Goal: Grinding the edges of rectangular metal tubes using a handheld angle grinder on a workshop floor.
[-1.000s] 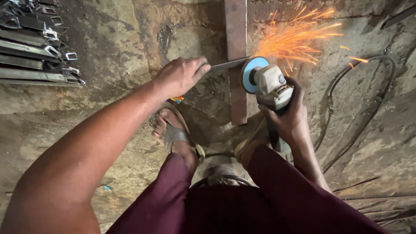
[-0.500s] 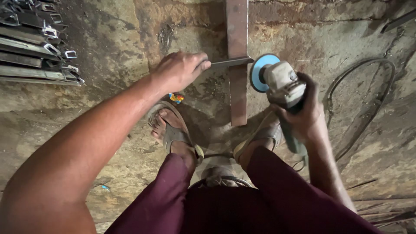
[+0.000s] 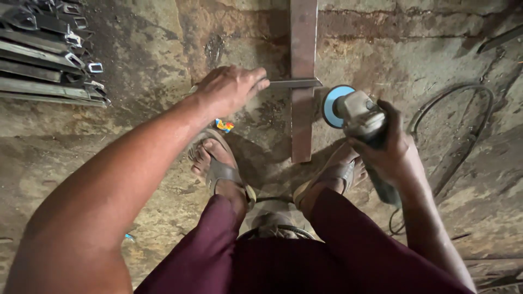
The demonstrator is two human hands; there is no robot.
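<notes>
While the left hand (image 3: 231, 87) presses a thin metal strip (image 3: 291, 83) flat across a rusty bar (image 3: 302, 54) on the floor (image 3: 136, 125), the right hand (image 3: 389, 149) grips a grinder (image 3: 357, 114), its blue disc (image 3: 329, 106) just beside the bar (not touching). Steel tubes (image 3: 43, 54) lie stacked at far left.

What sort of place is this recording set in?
Probably a small metalworking or welding shop, worked at floor level: the right hand holds an angle grinder, the left hand steadies a thin metal strip across a steel bar, and cut steel sections lie stacked nearby.
</notes>
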